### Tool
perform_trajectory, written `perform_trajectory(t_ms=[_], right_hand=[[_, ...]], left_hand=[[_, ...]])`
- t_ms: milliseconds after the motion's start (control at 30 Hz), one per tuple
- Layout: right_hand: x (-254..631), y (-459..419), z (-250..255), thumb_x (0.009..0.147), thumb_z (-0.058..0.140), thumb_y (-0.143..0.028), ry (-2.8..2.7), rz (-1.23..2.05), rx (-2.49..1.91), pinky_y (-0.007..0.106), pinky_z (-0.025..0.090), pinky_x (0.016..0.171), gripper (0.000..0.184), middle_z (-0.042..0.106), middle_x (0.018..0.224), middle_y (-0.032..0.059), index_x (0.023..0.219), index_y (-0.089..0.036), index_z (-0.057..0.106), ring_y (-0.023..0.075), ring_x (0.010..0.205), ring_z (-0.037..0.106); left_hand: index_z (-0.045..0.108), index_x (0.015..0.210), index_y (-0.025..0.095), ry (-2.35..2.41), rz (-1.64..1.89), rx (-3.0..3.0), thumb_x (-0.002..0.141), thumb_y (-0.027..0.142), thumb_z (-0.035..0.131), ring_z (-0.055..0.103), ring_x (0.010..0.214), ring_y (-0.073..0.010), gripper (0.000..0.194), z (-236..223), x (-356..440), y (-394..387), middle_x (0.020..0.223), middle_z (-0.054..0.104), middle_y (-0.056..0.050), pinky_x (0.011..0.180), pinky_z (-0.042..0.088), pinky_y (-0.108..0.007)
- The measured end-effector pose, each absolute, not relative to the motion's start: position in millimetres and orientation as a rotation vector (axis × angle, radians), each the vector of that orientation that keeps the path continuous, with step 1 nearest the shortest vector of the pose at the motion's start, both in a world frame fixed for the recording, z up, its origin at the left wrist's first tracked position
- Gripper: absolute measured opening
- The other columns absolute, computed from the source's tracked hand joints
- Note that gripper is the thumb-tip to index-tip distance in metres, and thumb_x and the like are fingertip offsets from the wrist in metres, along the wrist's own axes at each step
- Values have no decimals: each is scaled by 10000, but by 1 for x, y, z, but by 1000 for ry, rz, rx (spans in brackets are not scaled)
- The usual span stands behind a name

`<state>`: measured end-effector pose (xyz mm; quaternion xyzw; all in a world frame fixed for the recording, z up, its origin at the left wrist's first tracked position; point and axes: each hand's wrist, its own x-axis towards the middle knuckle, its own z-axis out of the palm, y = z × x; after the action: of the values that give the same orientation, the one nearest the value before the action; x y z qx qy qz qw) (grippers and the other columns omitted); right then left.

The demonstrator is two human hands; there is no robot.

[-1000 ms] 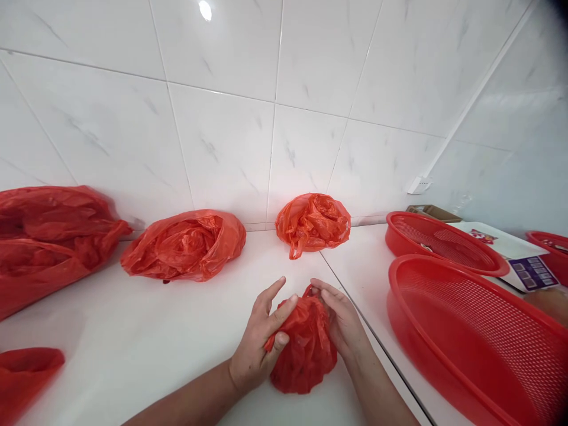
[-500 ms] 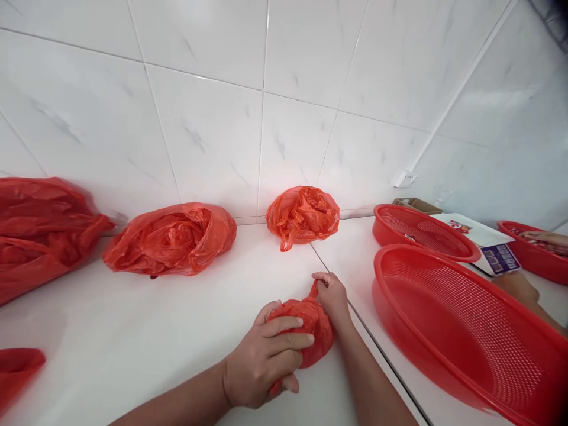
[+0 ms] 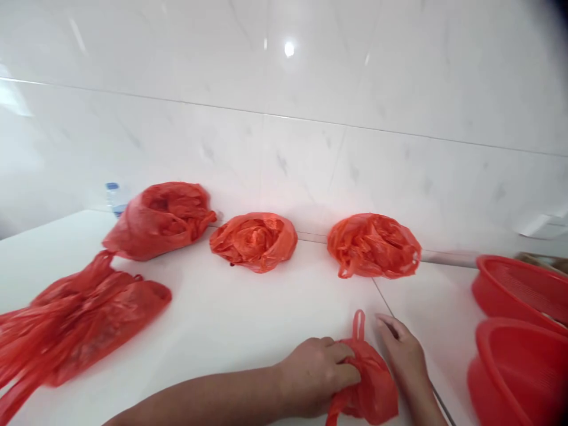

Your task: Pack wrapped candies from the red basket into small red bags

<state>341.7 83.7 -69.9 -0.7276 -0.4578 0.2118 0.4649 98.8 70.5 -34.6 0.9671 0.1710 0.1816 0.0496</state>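
A small crumpled red plastic bag [image 3: 370,384] lies on the white counter [image 3: 231,319] near the front edge. My left hand [image 3: 317,376] is closed around its left side. My right hand [image 3: 403,355] rests against its right side with fingers stretched out and loosely apart. One bag handle loop [image 3: 358,324] sticks up between the hands.
Three bunched red bags stand along the tiled wall: left [image 3: 162,219], middle [image 3: 252,241], right [image 3: 373,245]. A flat pile of red bags [image 3: 75,322] lies at the left. Two red mesh baskets [image 3: 519,290], [image 3: 523,367] sit at the right. A bottle cap [image 3: 113,195] shows behind the left bag.
The view has swung to the left. My left hand has closed tighter on the small bag, and my right hand has let go of the handle and opened beside it.
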Motion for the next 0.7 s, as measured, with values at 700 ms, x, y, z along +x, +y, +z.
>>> perform_trajectory(t_ms=[700], right_hand=[[337,85,-70,655,489,-495,-1169,481,-1921,377,451,846,451,665,1050,78,949,-202,663,263,940,607]], left_hand=[[562,1137,258,2704,838,2107,811,423,502,350,1298,-381,370,22,-170,59,1366,478,-140,951,288,-645]])
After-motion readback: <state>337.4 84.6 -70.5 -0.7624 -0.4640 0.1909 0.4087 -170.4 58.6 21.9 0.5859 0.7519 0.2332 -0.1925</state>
